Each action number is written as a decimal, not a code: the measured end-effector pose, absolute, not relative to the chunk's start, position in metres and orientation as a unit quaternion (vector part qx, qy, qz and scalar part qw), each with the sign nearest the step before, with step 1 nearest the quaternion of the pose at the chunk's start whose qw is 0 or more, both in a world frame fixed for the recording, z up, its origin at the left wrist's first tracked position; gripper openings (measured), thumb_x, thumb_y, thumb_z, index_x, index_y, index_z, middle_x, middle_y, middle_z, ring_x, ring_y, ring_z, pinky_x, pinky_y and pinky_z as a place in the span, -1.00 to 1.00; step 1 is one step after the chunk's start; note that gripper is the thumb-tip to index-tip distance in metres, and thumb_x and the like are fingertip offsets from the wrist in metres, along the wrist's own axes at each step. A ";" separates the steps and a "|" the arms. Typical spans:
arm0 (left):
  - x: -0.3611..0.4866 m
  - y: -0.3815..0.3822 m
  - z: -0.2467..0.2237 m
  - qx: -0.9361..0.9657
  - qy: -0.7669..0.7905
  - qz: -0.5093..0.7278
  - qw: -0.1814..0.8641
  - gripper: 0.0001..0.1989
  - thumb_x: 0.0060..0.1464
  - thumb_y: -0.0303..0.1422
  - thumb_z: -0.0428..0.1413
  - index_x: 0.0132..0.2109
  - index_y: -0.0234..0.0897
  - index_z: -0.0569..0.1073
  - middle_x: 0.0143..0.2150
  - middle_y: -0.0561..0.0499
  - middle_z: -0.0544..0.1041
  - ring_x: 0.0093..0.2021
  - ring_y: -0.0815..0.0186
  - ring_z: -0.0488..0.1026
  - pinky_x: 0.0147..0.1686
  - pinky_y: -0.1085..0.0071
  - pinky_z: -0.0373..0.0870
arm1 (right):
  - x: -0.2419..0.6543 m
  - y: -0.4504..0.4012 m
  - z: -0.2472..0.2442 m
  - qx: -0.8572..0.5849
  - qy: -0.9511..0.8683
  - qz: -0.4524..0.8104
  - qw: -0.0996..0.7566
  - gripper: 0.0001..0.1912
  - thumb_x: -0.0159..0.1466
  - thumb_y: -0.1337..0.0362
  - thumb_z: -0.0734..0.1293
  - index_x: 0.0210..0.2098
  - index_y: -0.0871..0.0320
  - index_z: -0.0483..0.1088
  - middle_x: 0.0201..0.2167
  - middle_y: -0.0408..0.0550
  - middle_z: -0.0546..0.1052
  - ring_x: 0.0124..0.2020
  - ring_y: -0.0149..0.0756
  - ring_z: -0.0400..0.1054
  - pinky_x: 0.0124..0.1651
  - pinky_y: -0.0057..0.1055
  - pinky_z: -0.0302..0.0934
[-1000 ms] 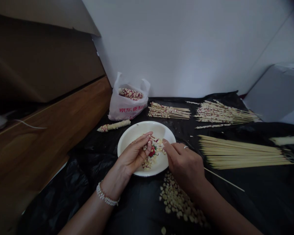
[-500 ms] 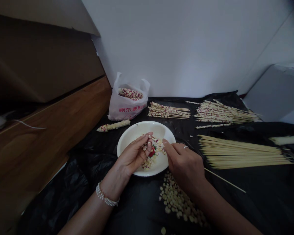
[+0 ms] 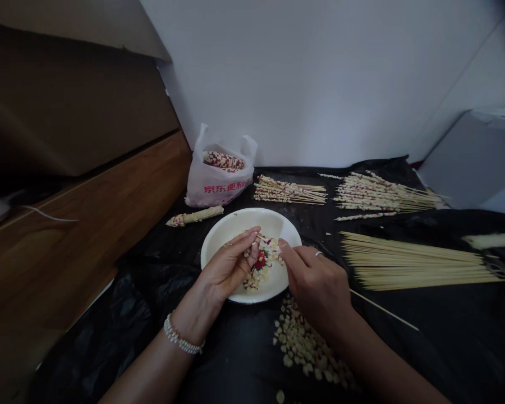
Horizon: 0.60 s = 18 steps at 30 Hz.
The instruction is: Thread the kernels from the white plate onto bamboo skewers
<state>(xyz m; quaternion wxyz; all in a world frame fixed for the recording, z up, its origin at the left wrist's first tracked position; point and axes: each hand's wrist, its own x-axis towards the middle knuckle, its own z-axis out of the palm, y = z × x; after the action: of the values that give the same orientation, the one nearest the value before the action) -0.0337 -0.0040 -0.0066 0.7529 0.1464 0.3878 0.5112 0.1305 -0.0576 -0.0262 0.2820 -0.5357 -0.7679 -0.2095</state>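
Over the white bowl (image 3: 212,238), my left hand (image 3: 231,264) is closed, its thumb and fingertips pinched at the skewer's tip; corn kernels show among the fingers. My right hand (image 3: 320,283) is wrapped around a bamboo skewer (image 3: 385,310), whose bare end sticks out behind the hand. Cream and dark red kernels are threaded along its front part, between the two hands. Loose corn kernels (image 3: 255,280) lie in the bowl, around a red flower print. Part of the skewer is hidden inside my right hand.
Behind the bowl stand a plastic bag (image 3: 225,188) of corn cobs and a partly stripped cob (image 3: 196,216). Threaded skewers (image 3: 368,191) and a shorter bundle (image 3: 288,189) lie farther back. Bare skewers (image 3: 416,262) lie right, pale pieces (image 3: 303,342) in front, on black plastic sheeting.
The skewer has shifted slightly left toward my left fingers, and more of its tip shows at the fingertips. Both hands stay nearly in place.
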 end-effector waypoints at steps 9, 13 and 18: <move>-0.035 -0.004 -0.011 0.190 0.372 0.494 0.763 -0.77 0.01 -0.67 0.14 -0.16 -0.44 0.54 -0.31 -0.06 0.54 -0.45 0.51 0.47 -0.42 0.65 0.48 | 0.131 -0.057 -0.027 -0.534 -0.769 -0.206 0.284 -0.69 0.29 0.39 0.27 0.02 0.21 0.42 -0.40 -0.11 0.51 -0.42 -0.33 0.33 -0.38 -0.38 0.03; -0.034 -0.003 -0.010 0.172 0.365 0.496 0.769 -0.81 0.05 -0.65 0.12 -0.19 -0.44 0.53 -0.33 -0.05 0.54 -0.44 0.51 0.47 -0.43 0.64 0.48 | 0.131 -0.057 -0.026 -0.530 -0.768 -0.208 0.293 -0.69 0.29 0.39 0.26 0.02 0.22 0.43 -0.41 -0.10 0.51 -0.42 -0.33 0.33 -0.38 -0.38 0.03; -0.034 -0.002 -0.009 0.174 0.370 0.489 0.771 -0.84 0.06 -0.63 0.11 -0.19 -0.48 0.52 -0.37 -0.06 0.52 -0.45 0.49 0.46 -0.42 0.62 0.47 | 0.130 -0.057 -0.026 -0.525 -0.766 -0.211 0.304 -0.71 0.31 0.39 0.24 0.00 0.23 0.43 -0.42 -0.09 0.51 -0.42 -0.35 0.33 -0.38 -0.39 0.02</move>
<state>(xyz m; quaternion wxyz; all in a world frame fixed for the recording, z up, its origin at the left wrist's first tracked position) -0.0338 -0.0018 -0.0087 0.7706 0.1735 0.3704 0.4888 0.1299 -0.0572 -0.0256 0.3039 -0.5255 -0.7660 -0.2114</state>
